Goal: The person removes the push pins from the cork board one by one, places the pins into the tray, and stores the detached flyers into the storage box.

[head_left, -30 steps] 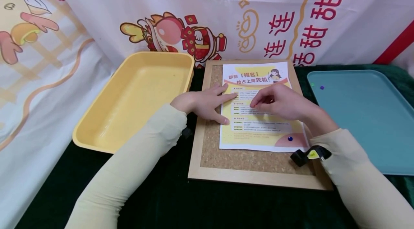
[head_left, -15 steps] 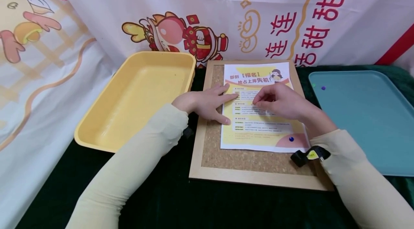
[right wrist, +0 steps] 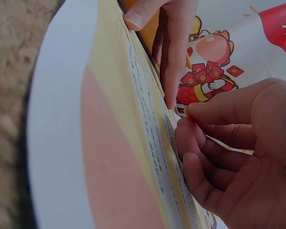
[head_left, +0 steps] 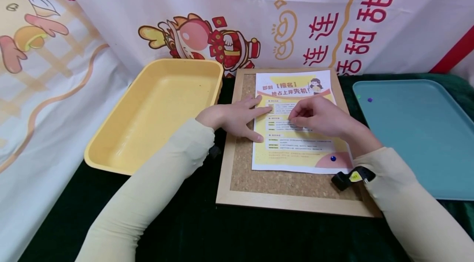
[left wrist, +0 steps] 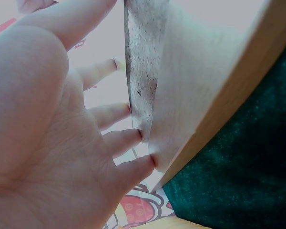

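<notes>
My left hand presses the left side of a printed paper sheet with fingers spread; straight fingers also show in the left wrist view. The sheet lies on a wood-framed cork board. Over the middle of the sheet, my right hand brings thumb and fingertips together, pinching something small that the fingers hide. In the right wrist view this pinch sits right at the sheet's surface, close to the left hand's fingers. A round blue pin head stands in the sheet's lower right corner.
A yellow tray stands left of the board, under the left forearm. To the right lies a flat teal tray with a purple bead-like piece and a green one. Dark green cloth covers the table.
Both hands keep nearly the same places on the sheet. The right wrist has shifted very slightly; the head view has swayed a little.
</notes>
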The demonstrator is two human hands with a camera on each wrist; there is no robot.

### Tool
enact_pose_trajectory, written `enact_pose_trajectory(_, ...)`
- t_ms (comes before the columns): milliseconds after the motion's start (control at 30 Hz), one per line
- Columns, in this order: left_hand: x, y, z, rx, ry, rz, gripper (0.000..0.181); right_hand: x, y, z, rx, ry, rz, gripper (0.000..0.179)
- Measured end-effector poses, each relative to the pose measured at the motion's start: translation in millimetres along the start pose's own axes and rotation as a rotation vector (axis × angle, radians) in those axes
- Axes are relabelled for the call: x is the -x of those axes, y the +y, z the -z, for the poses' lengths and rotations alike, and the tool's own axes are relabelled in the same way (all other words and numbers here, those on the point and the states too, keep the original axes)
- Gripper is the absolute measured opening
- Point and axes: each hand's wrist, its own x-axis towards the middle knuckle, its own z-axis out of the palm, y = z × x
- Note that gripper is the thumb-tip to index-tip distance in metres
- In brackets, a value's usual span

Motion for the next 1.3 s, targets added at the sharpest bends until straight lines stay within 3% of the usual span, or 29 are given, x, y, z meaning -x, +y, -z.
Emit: enact_pose_trajectory(1300, 1.1, -0.2, 0.1, 0.003, 0.005, -0.003, 0.095, -1.4, 1.9, -3.8, 0.022, 0.014, -0.015, 0.014)
